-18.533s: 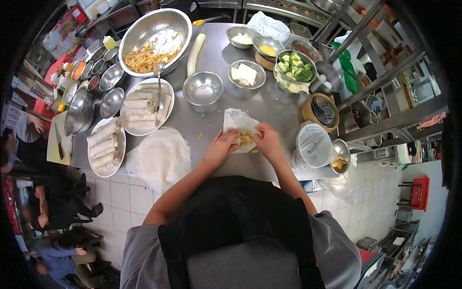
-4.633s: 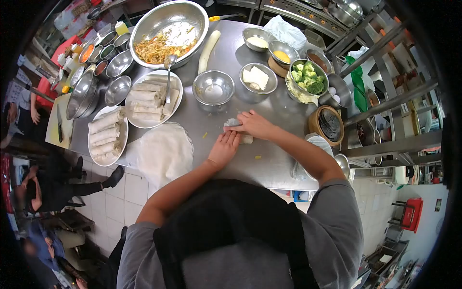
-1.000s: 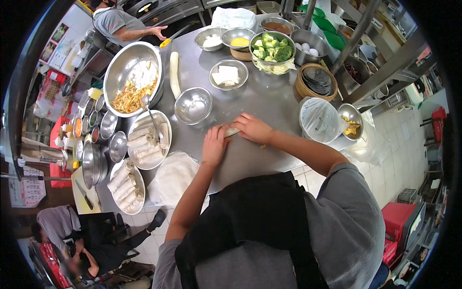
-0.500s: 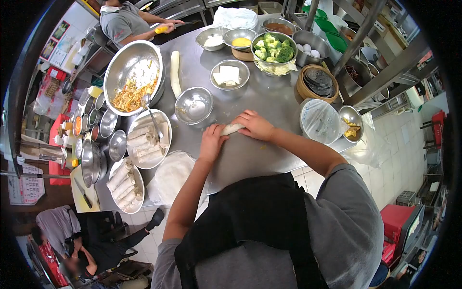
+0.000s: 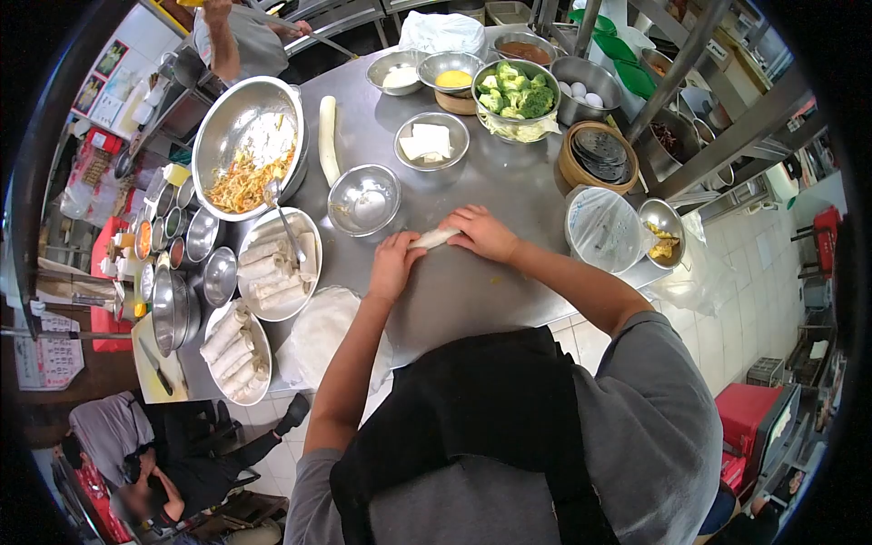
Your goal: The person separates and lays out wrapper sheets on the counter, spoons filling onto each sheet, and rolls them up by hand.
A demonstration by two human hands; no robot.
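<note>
A pale, uncooked spring roll (image 5: 436,238) lies on the steel table, gripped at its two ends. My left hand (image 5: 395,261) closes over its left end, and my right hand (image 5: 479,233) closes over its right end. Just beyond them is a small metal bowl (image 5: 364,200) with a little residue inside. A stack of thin white wrappers (image 5: 329,334) rests left of my left forearm. Finished rolls fill one oval plate (image 5: 313,289) holding a spoon, and another oval plate (image 5: 265,374) nearer the edge. The large bowl (image 5: 218,113) contains shredded filling.
A white radish-like stalk (image 5: 328,145), a bowl of tofu-like blocks (image 5: 427,143), and a bowl of broccoli (image 5: 518,91) stand farther back. At right are a bamboo steamer (image 5: 572,168) and a plastic-covered container (image 5: 604,232). A knife (image 5: 156,366) lies at left. Other people are nearby.
Both hands stay on the roll with only slight movement, and more of its middle shows between them. The person at the back left has shifted, one arm now raised.
</note>
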